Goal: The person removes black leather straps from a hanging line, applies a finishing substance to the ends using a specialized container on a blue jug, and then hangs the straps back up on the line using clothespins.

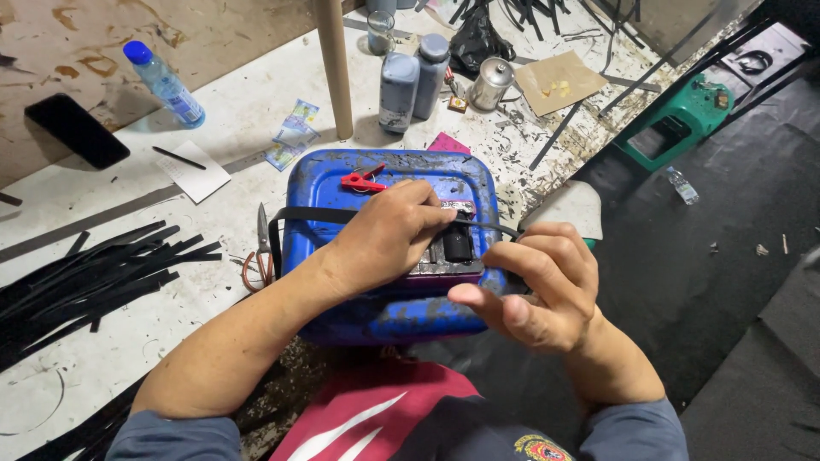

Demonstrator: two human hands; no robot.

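Note:
A blue plastic jerrycan (389,312) lies flat in front of me, smeared with black. A thin black strip (312,215) runs across its top. My left hand (384,235) rests on the can and presses the strip down near a black cap (458,246). My right hand (542,286) pinches the strip's right end just off the can's right edge, fingers curled. A small red clip (362,180) sits on the can's far side.
A pile of black strips (85,282) lies at the left. Scissors (260,248) rest beside the can. Farther back are a water bottle (164,84), a black phone (75,130), two grey bottles (412,78), a metal can (491,83), a pole (334,68) and a green stool (679,119).

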